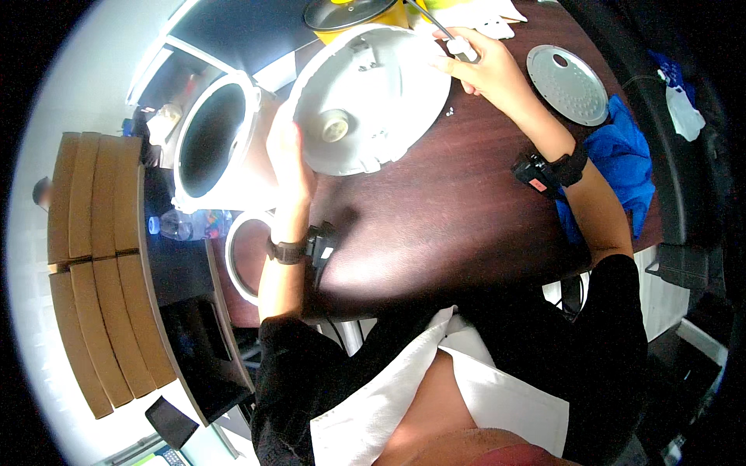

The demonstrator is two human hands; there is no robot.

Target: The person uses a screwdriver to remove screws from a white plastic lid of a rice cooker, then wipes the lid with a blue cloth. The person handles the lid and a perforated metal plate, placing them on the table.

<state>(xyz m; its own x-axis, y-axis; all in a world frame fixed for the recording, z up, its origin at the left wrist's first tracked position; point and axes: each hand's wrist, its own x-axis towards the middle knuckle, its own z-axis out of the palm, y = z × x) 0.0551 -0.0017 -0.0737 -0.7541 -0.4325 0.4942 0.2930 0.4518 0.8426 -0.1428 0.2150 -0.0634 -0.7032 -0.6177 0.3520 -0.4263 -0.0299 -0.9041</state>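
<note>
Both forearms [281,289] cross the near edge of the table [435,210], left hand [291,167] upright, right hand [491,71] closer to the far edge, fingers bent.

Here under my left hand [289,159] it's smooth white plastic, this round shell [404,109], glossy enough to glare, with a duller round knob [334,129] set inside. By my right hand [493,74], a white fitting [462,48], smooth and plastic-looking. And the tabletop [388,225]: dark wood grain, polished, throwing the light straight back! Over to the perforated disc [575,89], grey metal by its look, flat satin sheen. Next to it, blue cloth [625,167], soft and crumpled. Far left, matt brown cardboard boxes [85,202]; nearer, a clear plastic bottle [183,225], shiny. On me, white collar fabric [513,396], matt, against dull black sleeves [291,380].
</note>
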